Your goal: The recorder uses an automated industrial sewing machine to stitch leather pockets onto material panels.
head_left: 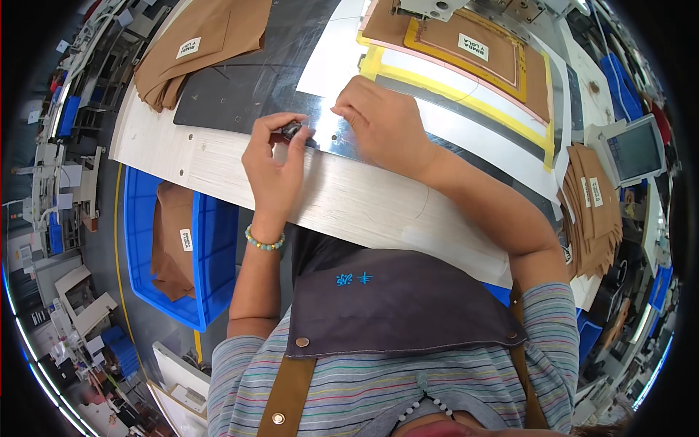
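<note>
My left hand [275, 156] is closed on a small, dark, shiny metal piece [291, 130], which looks like a bobbin case, pinched between thumb and fingers. It is just above the near edge of the table's metal plate. To its right, my right hand [382, 124] is curled with thumb and fingertips together. Anything between those fingertips is too fine to make out. The two hands are apart, over the shiny plate. Beyond my right hand lies a brown fabric panel [473, 47] with a white label, inside a yellow-edged template [451, 81] under the machine head [437, 7].
Brown labelled pieces [211, 44] are piled at the far left. More brown pieces [593, 197] hang in a stack at the right, below a screen [635, 154]. A blue bin [207, 284] holding brown pieces stands on the floor left of the pale table [349, 197].
</note>
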A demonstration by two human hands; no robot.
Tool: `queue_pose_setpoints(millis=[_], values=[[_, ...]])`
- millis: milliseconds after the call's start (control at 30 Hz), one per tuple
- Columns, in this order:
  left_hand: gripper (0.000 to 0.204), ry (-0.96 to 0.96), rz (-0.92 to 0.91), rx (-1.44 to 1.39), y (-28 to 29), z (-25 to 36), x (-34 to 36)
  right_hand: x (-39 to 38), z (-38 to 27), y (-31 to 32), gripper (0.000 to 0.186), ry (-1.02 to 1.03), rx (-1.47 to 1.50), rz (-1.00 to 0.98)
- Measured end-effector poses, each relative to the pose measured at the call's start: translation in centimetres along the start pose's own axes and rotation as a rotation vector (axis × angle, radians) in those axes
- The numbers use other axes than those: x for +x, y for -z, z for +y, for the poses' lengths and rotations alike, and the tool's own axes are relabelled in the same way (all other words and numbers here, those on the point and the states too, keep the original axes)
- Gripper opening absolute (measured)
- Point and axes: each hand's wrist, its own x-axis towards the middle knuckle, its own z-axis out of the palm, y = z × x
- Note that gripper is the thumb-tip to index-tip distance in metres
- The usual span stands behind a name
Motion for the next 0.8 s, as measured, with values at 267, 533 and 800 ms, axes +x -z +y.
queue_pose_setpoints(millis=[267, 533, 800], values=[[0.025, -0.04, -0.026, 0.054, 0.5, -0.1, 0.5, 0.4, 0.2, 0.4, 0.013, -0.247, 0.534, -0.175], [0.024, -0.12, -0.085, 0.206, 1.5, 0.1, 0.8, 1.5, 0.4, 2.2, 0.014, -0.608, 1.105, -0.358], [0.022, -0.063, 0.002, 0.183, 3.6, 0.0, 1.0, 4.2, 1.4, 7.5, 0.014, -0.249, 0.901, -0.46]])
